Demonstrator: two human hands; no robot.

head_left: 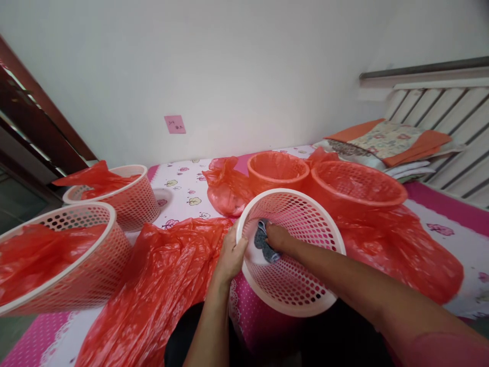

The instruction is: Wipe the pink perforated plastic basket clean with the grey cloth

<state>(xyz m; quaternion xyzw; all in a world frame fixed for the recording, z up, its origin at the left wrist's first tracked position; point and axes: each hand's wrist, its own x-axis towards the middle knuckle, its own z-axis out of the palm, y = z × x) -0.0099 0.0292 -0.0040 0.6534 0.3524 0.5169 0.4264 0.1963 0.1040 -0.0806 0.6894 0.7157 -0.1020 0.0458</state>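
Observation:
A pale pink perforated plastic basket [292,300] is tilted toward me over the edge of the bed. My left hand [234,251] is closed on its left rim. Reaching inside, my right hand [275,237] is closed on a grey cloth [263,240] with a lighter edge, which lies against the basket's inner bottom. The fingertips of that hand are partly hidden by the cloth. Left of the basket, a red plastic bag [164,275] spreads flat and crumpled across the bedcover.
Two pink baskets [114,255] with red bags stand at left. Behind, a knotted red bag [229,191] sits beside two baskets covered in red plastic [359,183]. Folded cushions [401,137] lie by the radiator [451,117]. A pink note [174,124] is on the wall.

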